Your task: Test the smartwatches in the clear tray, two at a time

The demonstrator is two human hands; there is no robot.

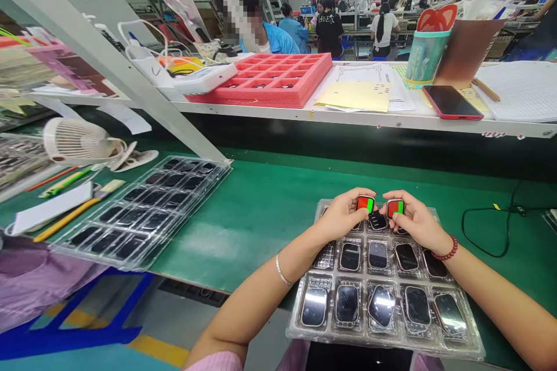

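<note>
My left hand [348,211] is closed on a smartwatch [365,204] whose lit screen is split into red and green. A second smartwatch [395,207], lit in the same two colours, sits in the grip of my right hand [411,217]. Both hands are over the far rows of a clear plastic tray [383,336]. Between them, one smartwatch [378,220] in the tray shows small text on a black screen. Nearer to me, several dark-screened smartwatches [347,303] lie in the tray's pockets, some tilted. My hands hide part of the far row.
Left on the green bench [243,214] lies another tray of dark-screened watches [143,208], beside a white fan [78,142] and a yellow-handled tool [69,219]. A black cable [465,232] curls at right. The shelf above carries a red foam tray [265,78], papers and a phone [452,102].
</note>
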